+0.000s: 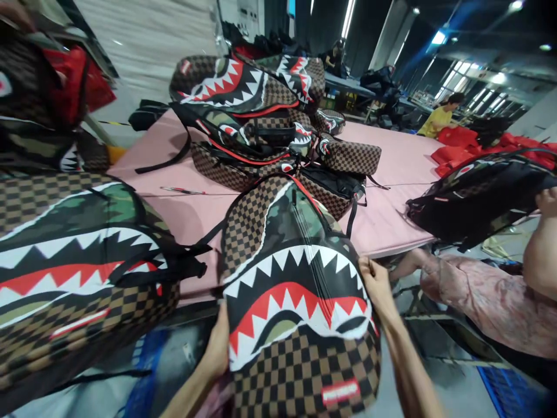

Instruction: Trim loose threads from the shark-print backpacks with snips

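Observation:
A checkered backpack with a shark-mouth print and camouflage patches stands upright in front of me, its printed face towards me. My right hand grips its right edge with curled fingers. On the opposite side, my left hand holds the lower left edge, with its fingers mostly hidden by the bag. The top of the backpack leans over the pink table. A red label sits near its bottom.
Another shark-print backpack stands close on my left. Several bags are piled on the table, including a shark-print one on top. A pen lies behind. To the right, a co-worker's hand touches a black backpack beside red cloth.

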Tool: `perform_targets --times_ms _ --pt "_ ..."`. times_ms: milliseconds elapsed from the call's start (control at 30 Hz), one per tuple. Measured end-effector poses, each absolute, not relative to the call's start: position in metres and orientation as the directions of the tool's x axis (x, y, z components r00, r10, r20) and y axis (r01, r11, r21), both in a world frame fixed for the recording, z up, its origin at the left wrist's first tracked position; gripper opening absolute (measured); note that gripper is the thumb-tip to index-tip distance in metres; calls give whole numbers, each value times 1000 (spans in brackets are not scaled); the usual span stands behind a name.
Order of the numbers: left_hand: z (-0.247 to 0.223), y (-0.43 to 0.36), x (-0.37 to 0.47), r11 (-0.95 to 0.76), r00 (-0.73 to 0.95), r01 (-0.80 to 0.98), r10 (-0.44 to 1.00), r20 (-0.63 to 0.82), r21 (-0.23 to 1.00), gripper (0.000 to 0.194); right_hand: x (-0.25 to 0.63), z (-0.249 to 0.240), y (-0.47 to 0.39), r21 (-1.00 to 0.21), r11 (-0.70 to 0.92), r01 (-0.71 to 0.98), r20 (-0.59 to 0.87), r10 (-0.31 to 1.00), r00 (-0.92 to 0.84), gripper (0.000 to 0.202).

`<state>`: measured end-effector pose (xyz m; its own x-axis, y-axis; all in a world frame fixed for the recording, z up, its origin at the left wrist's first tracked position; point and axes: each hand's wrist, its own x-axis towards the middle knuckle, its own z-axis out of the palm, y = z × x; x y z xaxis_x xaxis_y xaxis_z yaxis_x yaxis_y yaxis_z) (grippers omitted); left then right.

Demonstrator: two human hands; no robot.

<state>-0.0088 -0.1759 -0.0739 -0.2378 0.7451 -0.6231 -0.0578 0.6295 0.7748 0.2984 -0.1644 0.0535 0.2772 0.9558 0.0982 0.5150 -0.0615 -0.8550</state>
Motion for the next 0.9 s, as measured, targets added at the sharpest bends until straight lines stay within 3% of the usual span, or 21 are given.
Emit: perform_targets --times_ms 100,233,300,367,467,600,767,900 --pt "-54 -171 21 470 -27 301 874 -486 830 37 287 117 -177 -589 161 792 289 957 20 40" --pt "-11 -173 6 274 34 441 946 -321 854 35 258 129 -198 -317 263 911 369 919 -136 38" --pt "20 -183 -8 14 29 509 999 -33 861 41 250 120 -203 -268 282 921 396 904 -161 36" --pt "49 -191 -14 -258 24 576 954 299 776 39 248 114 -205 -236 292 927 412 894 -177 35" --pt "73 -196 -4 -460 100 682 829 550 568 35 250 111 -203 -197 262 945 437 886 -155 35" --pt "72 -194 16 -455 202 822 795 573 342 43 257 112 -200 -220 230 948 435 893 -116 36" --pt "69 -191 14 -581 340 756 743 577 302 12 263 111 -201 -237 219 947 466 880 -87 32" --pt "80 -182 8 -704 467 690 613 637 171 15 253 115 -199 -98 314 944 505 834 -224 38"
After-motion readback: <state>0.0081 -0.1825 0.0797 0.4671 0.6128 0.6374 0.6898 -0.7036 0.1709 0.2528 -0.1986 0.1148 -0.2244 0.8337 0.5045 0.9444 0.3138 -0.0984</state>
